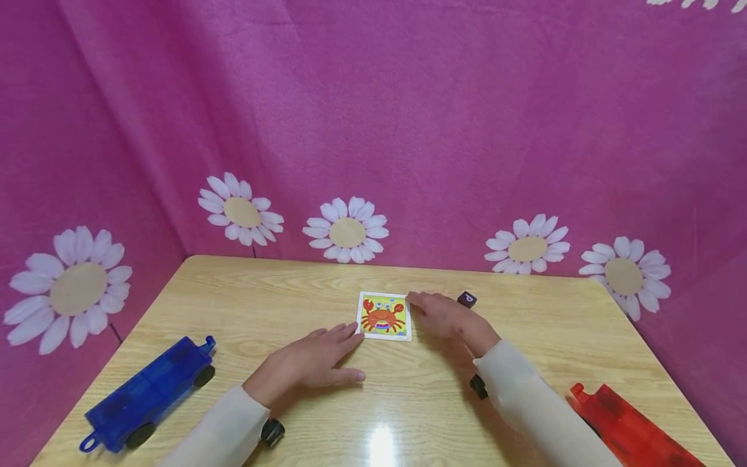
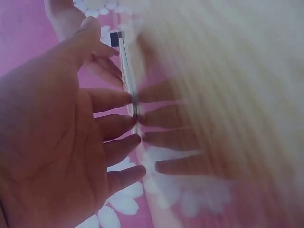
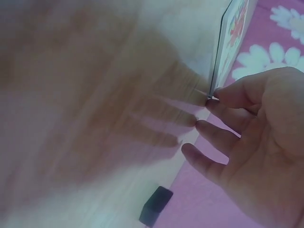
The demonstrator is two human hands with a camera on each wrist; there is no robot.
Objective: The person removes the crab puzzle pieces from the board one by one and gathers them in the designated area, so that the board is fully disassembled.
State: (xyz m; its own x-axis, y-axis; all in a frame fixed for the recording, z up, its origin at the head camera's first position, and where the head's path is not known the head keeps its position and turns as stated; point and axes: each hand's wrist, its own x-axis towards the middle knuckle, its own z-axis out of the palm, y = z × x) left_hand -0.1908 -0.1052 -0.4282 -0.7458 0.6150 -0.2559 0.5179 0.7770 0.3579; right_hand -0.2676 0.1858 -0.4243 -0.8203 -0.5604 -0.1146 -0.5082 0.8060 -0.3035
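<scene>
Magenta daisy-print backdrop [image 1: 408,130], glossy wood-grain table [image 1: 292,292], crab-picture card [image 1: 383,316]

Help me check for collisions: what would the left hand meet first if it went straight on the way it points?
The left hand would meet the crab card first; fingertips are at the card's near left corner, perhaps touching. Beyond, the right hand seems next.

Paper-faced card [image 1: 383,316], glossy wood-grained table [image 1: 420,402] (smooth, too), matt cloth backdrop [image 1: 408,130].

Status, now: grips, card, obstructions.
Left grip at left edge of card, right grip at its far right corner. Card flat, face up. Cube just beyond right grip, clear of card.
</scene>
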